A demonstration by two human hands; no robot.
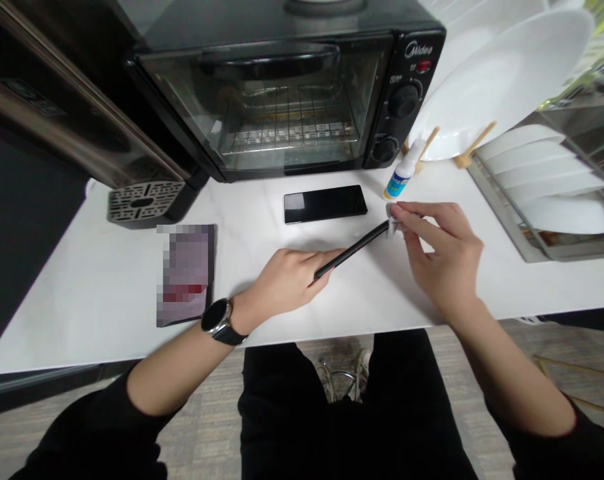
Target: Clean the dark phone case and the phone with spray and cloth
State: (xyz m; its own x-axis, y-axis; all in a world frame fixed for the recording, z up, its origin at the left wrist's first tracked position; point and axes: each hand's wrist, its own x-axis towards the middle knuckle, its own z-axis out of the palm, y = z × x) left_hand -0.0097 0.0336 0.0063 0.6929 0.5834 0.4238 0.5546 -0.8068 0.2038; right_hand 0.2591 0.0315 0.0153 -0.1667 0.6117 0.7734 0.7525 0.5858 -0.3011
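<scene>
Sideways, the phone (355, 250) looked thin, black, tilted up. L hand (282, 283) gripped its near end; R hand (442, 257) pinched a white wipe (393, 225) shut vs. the far tip.

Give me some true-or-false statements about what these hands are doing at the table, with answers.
1. The left hand holds a thin dark phone by its near end. True.
2. The right hand holds a small white cloth against that phone's far end. True.
3. The toaster oven has its door open. False: the door is shut.
4. The small bottle lies on its side. False: it stands upright beside the oven.
5. A second phone lies flat on the table in front of the oven. True.
</scene>
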